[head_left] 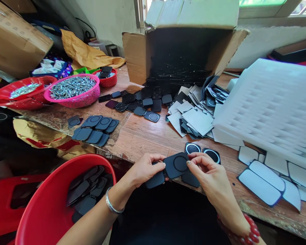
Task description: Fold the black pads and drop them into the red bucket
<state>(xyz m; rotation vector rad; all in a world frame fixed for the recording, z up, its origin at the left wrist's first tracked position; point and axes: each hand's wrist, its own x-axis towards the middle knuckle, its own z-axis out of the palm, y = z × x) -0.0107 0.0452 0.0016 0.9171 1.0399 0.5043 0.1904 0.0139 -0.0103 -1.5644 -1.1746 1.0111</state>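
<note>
Nearest the camera, the red tub (46, 204) stands below the table edge beside the left forearm, with dark pieces (85, 187) heaped loosely inside; a hard drop onto them could scuff their faces. Black cloth (165, 217) covers the lap. Above it, near the table's front edge, the left hand (145, 170) pinches the near side of a ring-marked black pad (172, 165) and a second black pad (155, 180) beside it, while the right hand (209, 170) grips the ring-marked pad's far corner between thumb and fingers. A light fingertip hold on smooth faces could let the pads slip onto the lap, and uneven pulling might strain the point where they meet. Another dark pad (191, 178) lies at the edge, where a wrist could nudge it off. Just beyond are two mesh-centred pieces (193, 148); a sleeve-free forearm could still sweep them aside. White-faced panels (261, 185) lie to the right, liable to crease under the bulky white foam (265, 105). Farther off, the loose card pile (197, 119) could slide. Red marks on the golden sack (48, 134) and faint print on the upper-left carton (17, 37) are illegible; no brand can be read.
</note>
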